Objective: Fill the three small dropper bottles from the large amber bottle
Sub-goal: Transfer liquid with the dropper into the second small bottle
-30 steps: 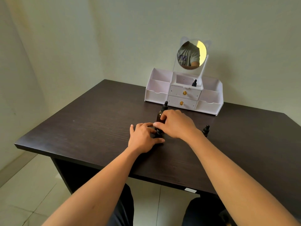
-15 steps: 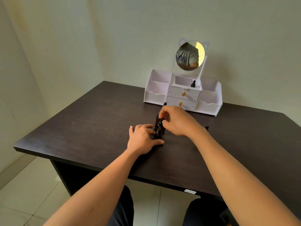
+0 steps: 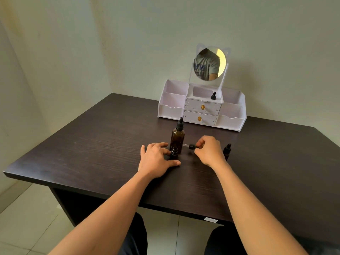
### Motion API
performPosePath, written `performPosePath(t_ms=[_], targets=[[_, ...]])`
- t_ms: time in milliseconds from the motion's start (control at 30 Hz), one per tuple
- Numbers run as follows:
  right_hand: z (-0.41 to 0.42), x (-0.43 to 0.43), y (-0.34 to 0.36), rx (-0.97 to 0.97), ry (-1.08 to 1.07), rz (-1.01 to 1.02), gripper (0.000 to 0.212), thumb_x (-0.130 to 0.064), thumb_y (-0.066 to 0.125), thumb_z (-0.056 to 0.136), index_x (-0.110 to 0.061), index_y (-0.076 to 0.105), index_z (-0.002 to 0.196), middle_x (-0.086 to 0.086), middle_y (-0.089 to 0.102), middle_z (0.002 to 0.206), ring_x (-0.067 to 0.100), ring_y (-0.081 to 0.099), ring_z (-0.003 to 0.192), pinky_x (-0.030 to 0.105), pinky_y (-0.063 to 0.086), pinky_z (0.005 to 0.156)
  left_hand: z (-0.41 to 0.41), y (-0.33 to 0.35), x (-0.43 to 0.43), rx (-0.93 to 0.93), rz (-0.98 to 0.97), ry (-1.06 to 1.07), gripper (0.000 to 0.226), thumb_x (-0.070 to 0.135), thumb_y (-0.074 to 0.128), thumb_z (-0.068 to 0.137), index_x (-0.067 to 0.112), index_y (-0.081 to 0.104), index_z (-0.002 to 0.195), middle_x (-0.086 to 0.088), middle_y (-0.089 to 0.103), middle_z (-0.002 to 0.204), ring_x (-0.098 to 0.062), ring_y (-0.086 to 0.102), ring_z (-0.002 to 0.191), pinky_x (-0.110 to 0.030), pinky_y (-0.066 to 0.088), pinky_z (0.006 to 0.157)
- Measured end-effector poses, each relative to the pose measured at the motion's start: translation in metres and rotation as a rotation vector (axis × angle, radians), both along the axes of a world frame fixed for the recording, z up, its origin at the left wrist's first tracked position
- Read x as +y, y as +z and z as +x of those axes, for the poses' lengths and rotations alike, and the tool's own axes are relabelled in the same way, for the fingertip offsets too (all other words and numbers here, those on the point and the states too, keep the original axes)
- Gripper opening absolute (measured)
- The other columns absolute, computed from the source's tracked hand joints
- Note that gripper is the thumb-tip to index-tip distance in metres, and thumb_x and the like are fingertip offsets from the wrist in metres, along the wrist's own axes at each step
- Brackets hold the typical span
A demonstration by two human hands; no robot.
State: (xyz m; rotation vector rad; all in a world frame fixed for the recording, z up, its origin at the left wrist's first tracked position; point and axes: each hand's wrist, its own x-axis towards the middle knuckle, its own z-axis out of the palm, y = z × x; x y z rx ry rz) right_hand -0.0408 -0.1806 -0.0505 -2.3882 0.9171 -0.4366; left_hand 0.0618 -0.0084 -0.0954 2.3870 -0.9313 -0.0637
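Note:
The large amber bottle (image 3: 177, 137) stands capped with its black dropper top at the middle of the dark table (image 3: 92, 148). Just in front of it a small dropper bottle (image 3: 174, 152) stands uncapped, held at its base by my left hand (image 3: 156, 159). My right hand (image 3: 207, 150) pinches that bottle's dropper cap (image 3: 191, 146), lying sideways with its glass pipette pointing left. A second small bottle (image 3: 227, 150) stands capped to the right, partly behind my right hand. A third small bottle (image 3: 213, 96) sits in the organizer.
A white desk organizer (image 3: 201, 109) with two drawers and a round mirror (image 3: 209, 63) stands at the back of the table against the wall. The table's front edge runs just before my forearms. Tiled floor lies below on the left.
My right hand has unscrewed and lifted the dropper cap off the small bottle and carried it to the right, turning it sideways. My left hand stayed on the bottle.

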Motion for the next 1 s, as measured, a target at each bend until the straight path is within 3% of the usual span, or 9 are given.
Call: performPosePath(t_ms=[400, 533, 600, 667, 700, 800, 1000], targets=[[0.006, -0.009, -0.01, 0.005, 0.031, -0.038, 0.019, -0.016, 0.069, 0.09, -0.022, 0.063, 0.107, 0.001, 0.063, 0.109, 0.016, 0.06, 0.087, 0.028, 0.046, 0.069, 0.001, 0.0, -0.001, -0.008, 0.005, 0.001, 0.059, 0.071, 0.068, 0.077, 0.033, 0.07, 0.122, 0.015, 0.043, 0.152, -0.015, 0.027, 0.145, -0.056, 0.004, 0.122], [0.01, 0.001, 0.018, -0.299, 0.103, -0.044, 0.021, -0.021, 0.063, 0.095, -0.017, 0.065, 0.115, -0.005, 0.064, 0.107, 0.011, 0.061, 0.095, 0.025, 0.048, 0.081, 0.001, -0.001, 0.0, -0.009, -0.007, 0.005, 0.058, 0.07, 0.069, 0.077, 0.033, 0.07, 0.121, 0.015, 0.044, 0.151, -0.014, 0.027, 0.145, -0.055, 0.003, 0.122], [0.015, 0.011, 0.042, -0.424, 0.183, -0.02, 0.024, -0.027, 0.06, 0.098, -0.016, 0.066, 0.118, -0.008, 0.063, 0.098, 0.004, 0.061, 0.083, 0.018, 0.049, 0.077, 0.001, -0.001, 0.0, -0.003, -0.009, 0.002, 0.058, 0.07, 0.069, 0.077, 0.033, 0.07, 0.121, 0.014, 0.043, 0.152, -0.015, 0.026, 0.145, -0.055, 0.003, 0.122], [0.021, 0.019, 0.062, -0.391, 0.276, -0.077, 0.027, -0.031, 0.059, 0.098, -0.018, 0.067, 0.12, -0.008, 0.063, 0.095, -0.003, 0.054, 0.071, 0.009, 0.041, 0.068, 0.001, 0.0, -0.001, -0.001, -0.006, 0.003, 0.059, 0.071, 0.068, 0.076, 0.033, 0.07, 0.121, 0.015, 0.043, 0.152, -0.015, 0.027, 0.145, -0.056, 0.004, 0.122], [0.024, 0.022, 0.069, -0.34, 0.311, -0.121, 0.027, -0.032, 0.06, 0.097, -0.018, 0.068, 0.12, -0.007, 0.066, 0.099, -0.003, 0.054, 0.071, 0.011, 0.041, 0.07, 0.001, -0.001, -0.001, -0.001, -0.006, 0.004, 0.059, 0.071, 0.068, 0.076, 0.032, 0.07, 0.121, 0.015, 0.044, 0.152, -0.015, 0.027, 0.145, -0.056, 0.004, 0.122], [0.03, 0.024, 0.079, -0.205, 0.338, -0.22, 0.025, -0.027, 0.064, 0.096, -0.017, 0.069, 0.118, -0.003, 0.07, 0.104, 0.007, 0.056, 0.085, 0.023, 0.043, 0.08, 0.001, -0.001, -0.001, -0.005, -0.003, 0.0, 0.059, 0.071, 0.068, 0.077, 0.032, 0.07, 0.121, 0.014, 0.044, 0.152, -0.015, 0.028, 0.144, -0.057, 0.005, 0.122], [0.037, 0.023, 0.078, -0.155, 0.349, -0.275, 0.016, -0.018, 0.061, 0.097, -0.015, 0.068, 0.111, 0.002, 0.067, 0.104, 0.013, 0.056, 0.09, 0.025, 0.041, 0.081, 0.003, -0.002, -0.001, -0.005, -0.009, -0.006, 0.058, 0.071, 0.068, 0.077, 0.032, 0.071, 0.12, 0.014, 0.043, 0.152, -0.014, 0.027, 0.145, -0.057, 0.004, 0.122]])
